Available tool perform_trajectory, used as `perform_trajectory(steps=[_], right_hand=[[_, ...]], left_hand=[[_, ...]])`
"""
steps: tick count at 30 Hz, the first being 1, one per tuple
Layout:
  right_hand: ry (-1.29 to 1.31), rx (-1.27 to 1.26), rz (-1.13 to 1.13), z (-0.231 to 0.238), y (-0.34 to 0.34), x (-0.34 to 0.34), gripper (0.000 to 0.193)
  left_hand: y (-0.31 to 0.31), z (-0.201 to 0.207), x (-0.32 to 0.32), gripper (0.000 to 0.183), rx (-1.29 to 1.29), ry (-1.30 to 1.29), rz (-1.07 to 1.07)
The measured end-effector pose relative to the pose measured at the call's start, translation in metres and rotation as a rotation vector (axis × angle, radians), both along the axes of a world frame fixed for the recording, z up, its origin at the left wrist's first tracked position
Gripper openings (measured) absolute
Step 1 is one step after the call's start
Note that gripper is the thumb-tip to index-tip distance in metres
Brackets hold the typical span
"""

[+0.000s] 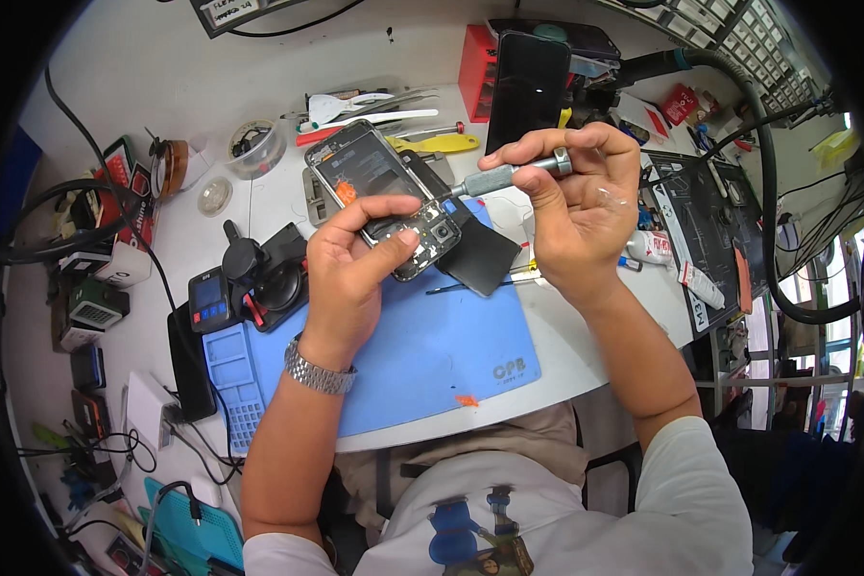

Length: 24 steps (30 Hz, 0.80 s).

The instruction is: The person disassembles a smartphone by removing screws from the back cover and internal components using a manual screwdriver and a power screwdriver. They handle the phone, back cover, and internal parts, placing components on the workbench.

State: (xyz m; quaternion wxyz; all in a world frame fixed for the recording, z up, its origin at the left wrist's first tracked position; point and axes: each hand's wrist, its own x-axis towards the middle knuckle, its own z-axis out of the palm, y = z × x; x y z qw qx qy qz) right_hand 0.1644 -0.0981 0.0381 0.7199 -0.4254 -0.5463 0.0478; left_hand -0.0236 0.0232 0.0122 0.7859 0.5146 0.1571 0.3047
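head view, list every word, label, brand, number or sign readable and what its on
Wording not copied here, only where it stands:
Blue work mat: large dark lettering readable, smaller line tiny.
White label, top left: dark lettering.
Red-and-black box, left: white lettering.
White bottle, right: red lettering, blurred.
Opened phone: fine print, too small to read.

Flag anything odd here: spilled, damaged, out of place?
Small bright-orange scrap at the front edge of the blue rectangular mat: lies by itself, looks like stray debris. The dark-framed rectangular smartphone in the left fingers is opened up, but that fits the silver metal screwdriver held close by. No spill visible.
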Motion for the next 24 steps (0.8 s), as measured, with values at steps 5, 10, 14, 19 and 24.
perform_trajectory(steps=[5,10,14,19,24], right_hand=[[-0.035,0.027,-0.002,0.0003,0.003,0.0045,0.046],[0.003,0.011,0.028,-0.001,0.0031,-0.0002,0.045],[0.05,0.024,0.078,-0.0022,0.0035,-0.0044,0.044],[-0.019,0.012,0.064,-0.0023,0.0033,-0.0008,0.044],[-0.125,-0.005,0.044,-0.0023,0.001,0.003,0.044]], left_hand=[[-0.0001,0.0001,0.0061,0.026,0.088,-0.037,0.0],[-0.0019,-0.0012,0.0068,0.025,0.117,-0.035,0.018],[-0.0024,-0.0018,0.0074,0.025,0.147,0.016,0.061],[-0.0033,-0.0021,0.0079,0.022,0.169,0.029,0.097],[-0.0015,-0.0041,0.0079,0.018,0.173,0.031,0.098]])
